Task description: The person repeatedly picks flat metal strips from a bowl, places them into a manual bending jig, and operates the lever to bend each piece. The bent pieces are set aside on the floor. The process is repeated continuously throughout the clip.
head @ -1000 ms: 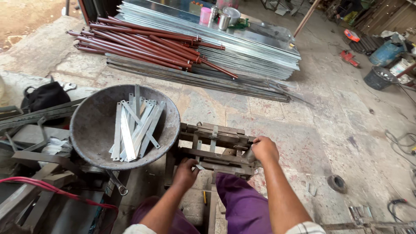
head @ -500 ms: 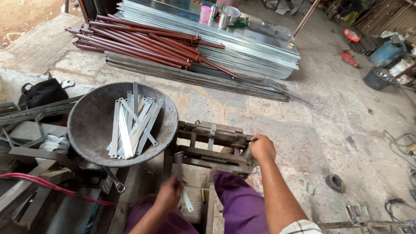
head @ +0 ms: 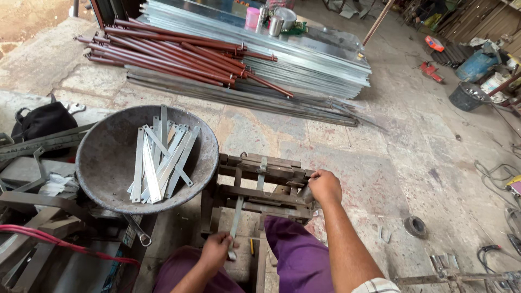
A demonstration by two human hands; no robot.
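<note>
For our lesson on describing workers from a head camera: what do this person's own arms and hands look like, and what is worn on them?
Both hands are bare: no gloves, rings or wristbands show on the left hand or the right hand. The forearms are uncovered. A light, faintly checked short sleeve edges the right upper arm at the bottom of the picture. The left arm's sleeve is out of view.

Silver strips (head: 160, 158) in grey-brown pan (head: 103, 184); maroon rods (head: 179, 51); purple trousers (head: 296, 249); pink cup (head: 252, 18); black bag (head: 43, 122).

left hand (head: 215, 250) – bare, forearm bare | right hand (head: 324, 187) – bare; light checked sleeve edge at lower right of frame | legs – purple trousers, bottom centre
</note>
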